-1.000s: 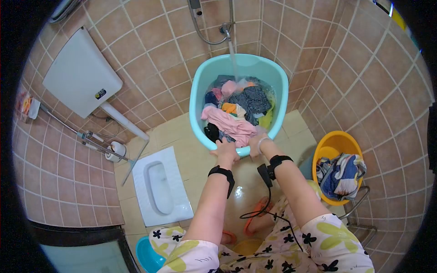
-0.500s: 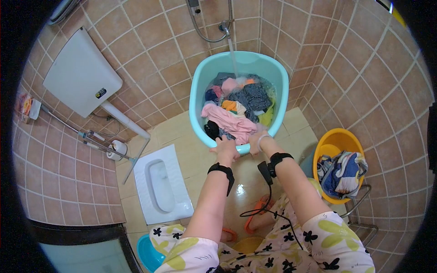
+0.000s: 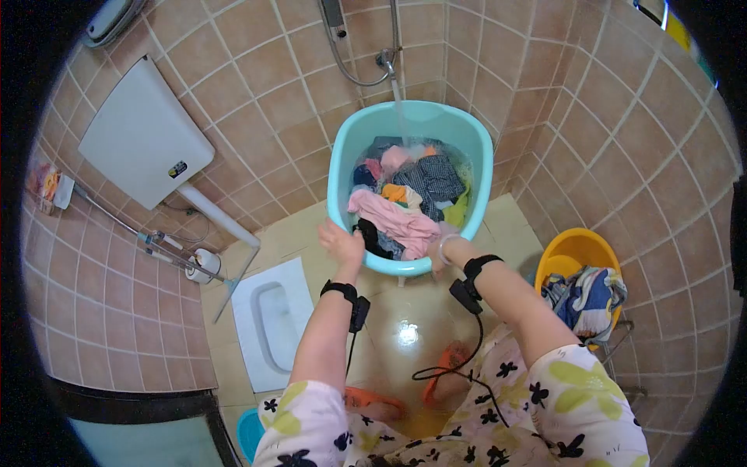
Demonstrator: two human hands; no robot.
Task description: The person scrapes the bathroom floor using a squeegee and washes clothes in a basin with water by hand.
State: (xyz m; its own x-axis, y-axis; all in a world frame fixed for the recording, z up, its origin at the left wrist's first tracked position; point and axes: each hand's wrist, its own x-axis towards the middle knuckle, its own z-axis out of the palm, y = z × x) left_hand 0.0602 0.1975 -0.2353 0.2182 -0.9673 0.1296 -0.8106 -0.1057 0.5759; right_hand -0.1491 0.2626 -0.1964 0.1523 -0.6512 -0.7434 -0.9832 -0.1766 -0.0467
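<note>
A light-blue tub (image 3: 336,180) stands below a tap (image 3: 387,59), with water running into it. Wet clothes lie inside, among them a pink garment (image 3: 395,221), a dark checked one (image 3: 433,182) and a black one (image 3: 372,238). My left hand (image 3: 341,242) is at the tub's front left rim, its fingers apart and nothing held. At the front right rim is my right hand (image 3: 442,247), close to the end of the pink garment; its fingers are mostly hidden by the hand itself and the rim.
A yellow bucket (image 3: 576,243) with clothes in it stands at the right by the wall. On the left are a squat toilet (image 3: 272,323), a white cistern (image 3: 146,132) and a metal rail. A small blue basin (image 3: 249,434) is at the lower left.
My left hand has let go of the front rim and moved left along the tub. The tub appears slightly lower in view. My right hand stays at the front right rim.
</note>
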